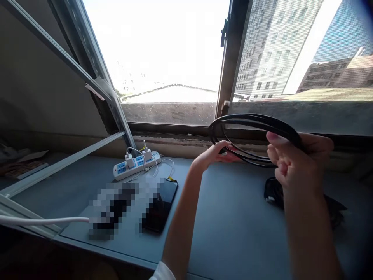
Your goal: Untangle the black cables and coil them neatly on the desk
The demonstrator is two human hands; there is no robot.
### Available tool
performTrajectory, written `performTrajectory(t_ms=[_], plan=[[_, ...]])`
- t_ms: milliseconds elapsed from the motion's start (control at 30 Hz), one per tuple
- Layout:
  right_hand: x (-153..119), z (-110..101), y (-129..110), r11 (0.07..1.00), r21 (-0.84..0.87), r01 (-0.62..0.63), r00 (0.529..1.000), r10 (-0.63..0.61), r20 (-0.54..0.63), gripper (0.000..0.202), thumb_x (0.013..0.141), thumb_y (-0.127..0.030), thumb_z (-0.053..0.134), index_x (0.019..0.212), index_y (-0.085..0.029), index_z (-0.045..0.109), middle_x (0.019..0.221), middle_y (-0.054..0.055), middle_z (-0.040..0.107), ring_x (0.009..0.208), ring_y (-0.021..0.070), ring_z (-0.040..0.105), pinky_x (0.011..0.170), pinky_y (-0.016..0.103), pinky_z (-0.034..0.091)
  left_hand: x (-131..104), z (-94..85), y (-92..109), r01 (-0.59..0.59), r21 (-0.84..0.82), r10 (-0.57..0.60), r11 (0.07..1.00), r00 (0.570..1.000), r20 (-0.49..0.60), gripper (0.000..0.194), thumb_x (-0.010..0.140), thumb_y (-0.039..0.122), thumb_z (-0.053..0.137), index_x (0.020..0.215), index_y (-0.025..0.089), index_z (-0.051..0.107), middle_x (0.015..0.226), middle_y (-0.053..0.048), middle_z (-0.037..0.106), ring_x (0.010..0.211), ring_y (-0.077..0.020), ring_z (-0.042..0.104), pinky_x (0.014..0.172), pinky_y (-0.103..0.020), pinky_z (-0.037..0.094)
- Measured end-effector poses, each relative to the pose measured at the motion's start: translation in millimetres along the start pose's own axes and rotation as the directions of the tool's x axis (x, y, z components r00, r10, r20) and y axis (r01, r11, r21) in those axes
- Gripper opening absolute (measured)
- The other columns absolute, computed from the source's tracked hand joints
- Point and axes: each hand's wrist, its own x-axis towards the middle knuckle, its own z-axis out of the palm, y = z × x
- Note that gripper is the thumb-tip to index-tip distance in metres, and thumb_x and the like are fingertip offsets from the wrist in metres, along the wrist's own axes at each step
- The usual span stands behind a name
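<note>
A black cable [253,119] wound in a loose coil is held up above the grey-blue table, in front of the window. My right hand [294,153] is closed round the coil's right side, its fingers wrapped over the strands. At the lower left of the loop, my left hand [220,152] has its fingers closed around the cable, partly hidden by the strands. A connector [226,104] seems to stick up at the coil's left, small and blurred.
On the table [227,233] stands a white power strip [136,165] with chargers plugged in. A black phone [161,206] lies before it, beside a pixelated patch. Another dark bundle [274,192] sits behind my right forearm. A metal frame [72,159] crosses the left side.
</note>
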Motion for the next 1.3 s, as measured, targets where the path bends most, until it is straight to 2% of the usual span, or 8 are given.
performTrajectory(t_ms=[200,300,400,567,733,833,1100,1300], plan=[[17.8,-3.5,13.3,0.962,0.193,-0.192,0.98,0.179,0.083,0.054,0.064,-0.031,0.072,0.037,-0.019,0.027,0.03,-0.006,0.021,0.027,0.0036,0.017,0.033,0.023,0.01,5.3,4.2,3.6,-0.365,-0.054,0.333,0.929,0.893,-0.303,0.026,0.079,0.041,0.061,0.081,0.016,0.058,0.078,-0.003,0.068,0.082,-0.017,0.067,0.077,-0.027,0.049],[29.9,-7.5,30.1,0.886,0.14,-0.442,0.883,0.403,0.241,0.054,0.066,-0.044,0.066,0.044,-0.02,0.023,0.033,-0.007,0.019,0.028,0.0039,0.014,0.029,0.021,0.009,1.1,-1.5,7.1,-0.489,-0.031,0.437,0.872,0.804,-0.403,0.035,0.075,0.048,0.064,0.073,0.017,0.05,0.042,0.008,0.045,0.051,-0.0134,0.062,0.056,-0.023,0.047],[35.9,-9.7,48.9,0.849,0.04,-0.528,0.821,0.497,0.279,0.043,0.067,-0.05,0.066,0.053,-0.02,0.038,0.039,-0.007,0.032,0.031,0.0048,0.026,0.03,0.02,0.022,-5.9,-7.6,12.2,-0.504,0.025,0.469,0.863,0.783,-0.408,0.036,0.075,0.051,0.063,0.075,0.017,0.05,0.039,0.012,0.03,0.033,-0.0066,0.043,0.038,-0.018,0.03],[33.1,-8.1,55.7,0.899,-0.022,-0.438,0.88,0.433,0.197,0.043,0.059,-0.044,0.078,0.083,-0.019,0.055,0.053,-0.009,0.04,0.036,0.0015,0.026,0.032,0.016,0.018,-19.7,-9.2,24.0,-0.433,0.081,0.427,0.898,0.813,-0.396,0.035,0.071,0.046,0.07,0.073,0.015,0.054,0.045,0.011,0.028,0.037,-0.001,0.022,0.038,-0.017,0.016],[33.1,-9.5,46.8,0.943,0.084,-0.321,0.936,0.303,0.177,0.045,0.069,-0.048,0.071,0.105,-0.025,0.057,0.058,-0.008,0.042,0.04,0.0019,0.022,0.033,0.015,0.017,-35.4,-15.1,33.4,-0.29,-0.225,0.277,0.93,0.957,-0.088,0.045,0.076,0.06,0.057,0.075,0.015,0.052,0.048,0.008,0.027,0.042,-0.0033,0.022,0.04,-0.018,0.015],[33.9,-9.6,51.7,0.978,0.016,-0.208,0.974,0.205,0.098,0.037,0.072,-0.048,0.068,0.098,-0.022,0.063,0.065,-0.003,0.051,0.043,0.0026,0.031,0.034,0.016,0.024,-40.2,-15.9,37.0,-0.188,-0.278,0.188,0.942,0.982,-0.029,0.043,0.083,0.057,0.049,0.072,0.015,0.049,0.046,0.008,0.028,0.041,-0.0037,0.021,0.039,-0.017,0.016],[32.3,-1.7,68.8,0.985,-0.146,0.091,0.995,-0.097,-0.037,0.025,0.081,-0.041,0.06,0.092,-0.018,0.06,0.081,0.002,0.063,0.065,0.0111,0.059,0.055,0.025,0.055,-39.7,2.6,44.2,-0.27,-0.256,0.209,0.928,0.947,-0.243,0.022,0.089,0.03,0.046,0.076,0.013,0.052,0.053,0.002,0.047,0.045,-0.0056,0.043,0.044,-0.017,0.032],[42.7,-9.3,81.4,0.996,0.046,0.07,0.99,-0.063,-0.127,0.026,0.074,-0.041,0.066,0.084,-0.017,0.062,0.078,0.001,0.064,0.073,0.0136,0.063,0.066,0.029,0.056,-29.9,-1.9,36.2,-0.393,-0.179,0.291,0.902,0.859,-0.421,0.025,0.085,0.038,0.055,0.082,0.013,0.056,0.061,0.0,0.058,0.057,-0.0094,0.057,0.054,-0.018,0.042]])
